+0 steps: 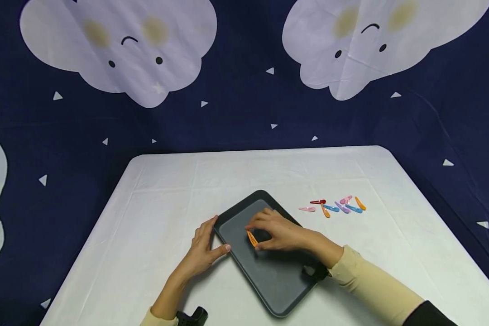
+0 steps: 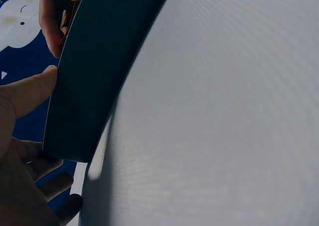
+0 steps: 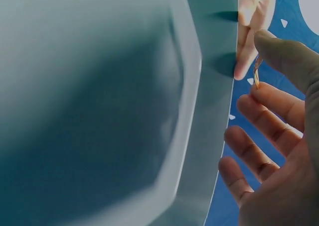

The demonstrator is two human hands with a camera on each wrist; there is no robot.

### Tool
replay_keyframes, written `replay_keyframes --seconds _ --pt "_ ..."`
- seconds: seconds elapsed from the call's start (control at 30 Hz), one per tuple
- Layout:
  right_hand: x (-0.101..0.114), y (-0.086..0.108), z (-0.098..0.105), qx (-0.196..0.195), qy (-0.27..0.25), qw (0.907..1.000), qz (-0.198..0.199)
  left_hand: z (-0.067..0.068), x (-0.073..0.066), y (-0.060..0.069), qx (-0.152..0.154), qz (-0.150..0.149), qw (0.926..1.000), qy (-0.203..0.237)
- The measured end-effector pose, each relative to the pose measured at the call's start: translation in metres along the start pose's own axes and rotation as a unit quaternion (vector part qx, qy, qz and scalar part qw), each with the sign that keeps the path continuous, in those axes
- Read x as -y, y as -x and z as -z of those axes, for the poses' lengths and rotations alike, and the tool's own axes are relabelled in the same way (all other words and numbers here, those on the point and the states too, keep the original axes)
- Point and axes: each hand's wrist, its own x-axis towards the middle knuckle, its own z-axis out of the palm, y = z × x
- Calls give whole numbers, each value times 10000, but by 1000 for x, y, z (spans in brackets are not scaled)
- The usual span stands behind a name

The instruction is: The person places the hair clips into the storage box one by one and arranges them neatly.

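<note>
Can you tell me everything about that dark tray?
The tray is dark grey and rectangular, with rounded corners, a raised rim and a smooth, matte, metal-looking surface. It lies open side up, turned at an angle on the white cloth. The left hand touches its rim; the right hand holds an orange clip over it.

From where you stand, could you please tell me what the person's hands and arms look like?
The left hand and right hand are bare. The left sleeve is beige; the right sleeve is beige, then black farther up. A black device shows near each wrist.
</note>
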Motion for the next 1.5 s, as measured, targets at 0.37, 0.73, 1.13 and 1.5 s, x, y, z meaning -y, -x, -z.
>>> replay_keyframes --seconds 0.37,0.73,1.13,1.5 --pt "8 -11 -13 513 59 9986 -102 0 1 -1 3 19 10000 -43" --pt "13 -19 -24 906 112 9958 -70 0 1 -1 10 56 10000 -76" --pt "12 -23 -37 895 342 9954 -25 0 -1 1 36 72 10000 -51" --pt "12 -23 -40 923 424 9948 -27 0 -2 1 65 107 9999 9"
